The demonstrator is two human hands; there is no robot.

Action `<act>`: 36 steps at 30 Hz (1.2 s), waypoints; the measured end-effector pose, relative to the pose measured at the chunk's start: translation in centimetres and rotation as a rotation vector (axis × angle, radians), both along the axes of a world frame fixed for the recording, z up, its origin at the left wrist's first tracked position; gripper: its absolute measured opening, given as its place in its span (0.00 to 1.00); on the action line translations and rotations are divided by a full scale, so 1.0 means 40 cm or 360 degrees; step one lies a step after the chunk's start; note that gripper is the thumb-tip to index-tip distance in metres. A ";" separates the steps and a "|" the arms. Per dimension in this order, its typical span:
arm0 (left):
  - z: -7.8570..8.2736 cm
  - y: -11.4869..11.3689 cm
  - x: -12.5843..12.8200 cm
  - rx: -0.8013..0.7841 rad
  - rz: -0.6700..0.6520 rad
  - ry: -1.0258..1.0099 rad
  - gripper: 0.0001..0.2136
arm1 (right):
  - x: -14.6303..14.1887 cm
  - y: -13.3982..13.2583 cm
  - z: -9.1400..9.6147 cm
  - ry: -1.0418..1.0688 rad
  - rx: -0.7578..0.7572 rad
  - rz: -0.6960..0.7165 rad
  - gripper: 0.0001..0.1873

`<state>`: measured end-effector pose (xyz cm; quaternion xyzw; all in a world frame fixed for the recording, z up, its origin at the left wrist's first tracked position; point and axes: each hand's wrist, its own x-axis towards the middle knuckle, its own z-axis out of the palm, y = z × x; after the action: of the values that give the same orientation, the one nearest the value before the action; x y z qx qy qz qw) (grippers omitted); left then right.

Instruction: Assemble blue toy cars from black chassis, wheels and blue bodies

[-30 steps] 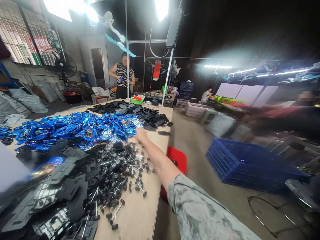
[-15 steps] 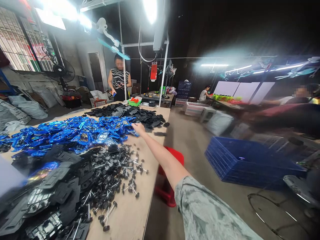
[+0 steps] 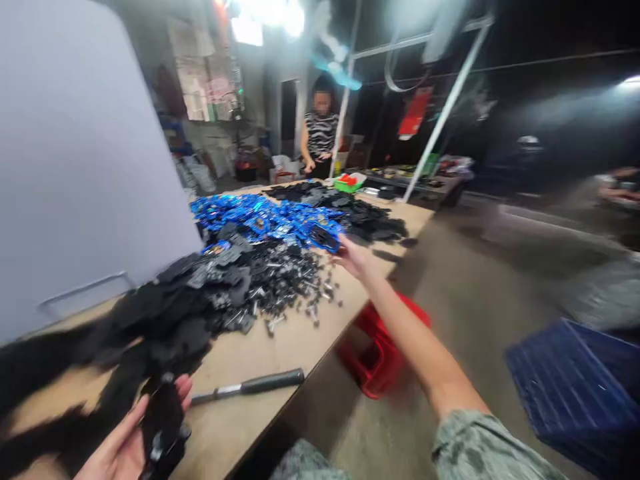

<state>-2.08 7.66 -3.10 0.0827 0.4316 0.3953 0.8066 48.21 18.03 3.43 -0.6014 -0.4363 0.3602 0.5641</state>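
Left hand [image 3: 127, 443] cups, palm up, a black plastic part [image 3: 163, 427] above the wooden table [image 3: 260, 417]; a black-handled tool [image 3: 273, 381] lies just beside it. Past loose black wheels [image 3: 285, 280], right hand [image 3: 353, 259] pinches a blue part [image 3: 324, 238] at the edge of the blue pile [image 3: 260, 215].

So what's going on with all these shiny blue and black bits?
A person's left hand holds a black plastic piece low over a wooden table. Their right hand reaches a shiny blue piece at the edge of a big blue pile, next to heaps of black parts. Another person stands across the table.
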 end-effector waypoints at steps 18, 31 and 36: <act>0.003 -0.253 -0.072 0.0163 0.0590 -0.0094 0.24 | -0.647 -0.395 -0.323 -0.1710 0.1496 0.1092 0.27; -0.030 -0.264 -0.055 0.0268 0.0521 -0.0333 0.24 | -0.642 -0.394 -0.271 -0.1247 0.1677 0.1001 0.28; -0.044 -0.258 -0.050 0.0246 0.0461 -0.0335 0.22 | -0.664 -0.425 -0.197 -0.1056 0.1668 0.1008 0.27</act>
<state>-4.10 -2.65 -4.85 0.0396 0.3205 0.5458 0.7732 21.64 1.02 -4.47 -0.1718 -0.8564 0.0465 0.4847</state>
